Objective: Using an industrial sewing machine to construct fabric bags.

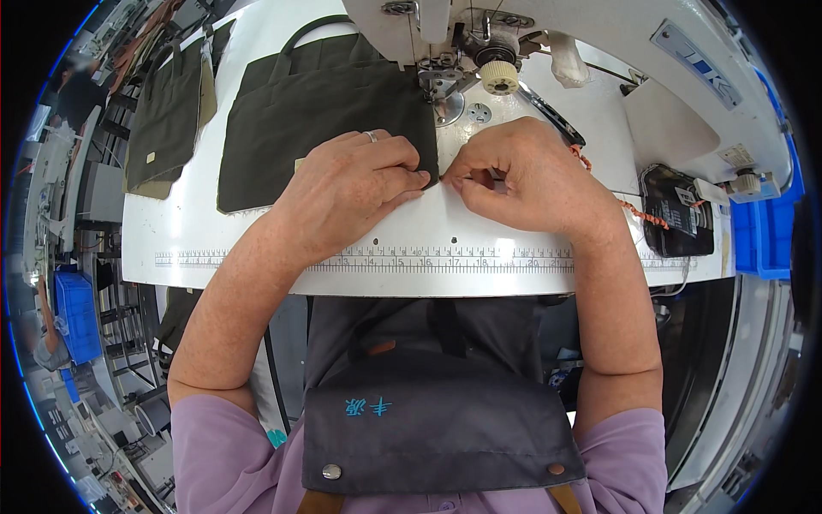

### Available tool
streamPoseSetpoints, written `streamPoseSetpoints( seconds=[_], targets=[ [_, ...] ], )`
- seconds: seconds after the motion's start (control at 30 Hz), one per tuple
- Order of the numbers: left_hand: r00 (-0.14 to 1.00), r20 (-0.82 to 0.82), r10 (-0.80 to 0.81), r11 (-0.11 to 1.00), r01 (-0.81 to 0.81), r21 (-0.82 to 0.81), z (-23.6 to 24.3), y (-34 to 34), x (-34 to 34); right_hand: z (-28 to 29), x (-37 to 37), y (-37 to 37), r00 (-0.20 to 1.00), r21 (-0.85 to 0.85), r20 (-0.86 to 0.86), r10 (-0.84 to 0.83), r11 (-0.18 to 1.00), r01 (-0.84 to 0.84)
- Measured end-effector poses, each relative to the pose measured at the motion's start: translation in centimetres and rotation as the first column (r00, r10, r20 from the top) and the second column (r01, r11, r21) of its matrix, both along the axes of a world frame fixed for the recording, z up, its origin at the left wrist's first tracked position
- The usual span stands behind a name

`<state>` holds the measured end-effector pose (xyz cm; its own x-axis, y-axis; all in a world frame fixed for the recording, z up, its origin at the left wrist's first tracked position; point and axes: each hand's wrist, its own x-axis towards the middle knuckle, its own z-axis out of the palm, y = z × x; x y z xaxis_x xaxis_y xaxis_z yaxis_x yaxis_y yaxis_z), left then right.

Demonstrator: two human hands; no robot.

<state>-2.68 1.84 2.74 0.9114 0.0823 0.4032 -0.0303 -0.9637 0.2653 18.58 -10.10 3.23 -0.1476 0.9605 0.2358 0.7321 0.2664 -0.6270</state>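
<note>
A dark green fabric panel with a strap handle (330, 111) lies flat on the white sewing table, its right edge running up beneath the presser foot of the sewing machine (441, 81). My left hand (355, 184) rests on the panel's near right corner, fingers bent and closed on the cloth there. Right beside it, my right hand (518, 176) pinches at that same corner with thumb and forefinger. Whatever sits between those fingertips, a bit of edge or thread, is too small to make out.
Another dark green panel (167, 120) hangs at the table's far left. Thread snips (552, 116) lie right of the needle, and a black pouch-like packet (676, 210) is at the right. A printed ruler (428, 259) runs along the front edge. Blue bins (762, 231) stand beyond the right end.
</note>
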Motion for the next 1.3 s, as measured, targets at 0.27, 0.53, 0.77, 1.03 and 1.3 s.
streamPoseSetpoints(
  seconds=[0.27,0.53,0.77,1.03,1.3],
  targets=[
    [0.991,0.094,0.095,0.993,-0.087,-0.084,-1.0,-0.6,0.6,-1.2,-0.4,0.7,0.997,0.327,0.080,0.006,0.944,-0.032],
    [0.978,0.112,0.175,0.976,-0.157,-0.150,-1.0,-0.6,-0.1,-2.2,-0.9,1.2,0.972,0.447,0.233,-0.041,0.892,-0.069],
    [0.998,-0.067,0.016,0.996,-0.010,0.089,-0.6,1.5,-1.2,-2.3,-1.1,1.5,0.989,0.497,0.144,-0.031,0.866,-0.045],
    [0.984,-0.151,-0.096,0.994,0.088,-0.061,-0.8,1.8,-1.9,-1.5,-1.3,0.6,0.971,0.426,0.238,-0.024,0.901,-0.082],
    [0.993,-0.086,-0.078,0.996,0.073,-0.060,-1.6,3.4,-0.7,-1.7,-0.9,0.8,0.976,0.380,0.189,-0.112,0.924,0.033]
  ],
)
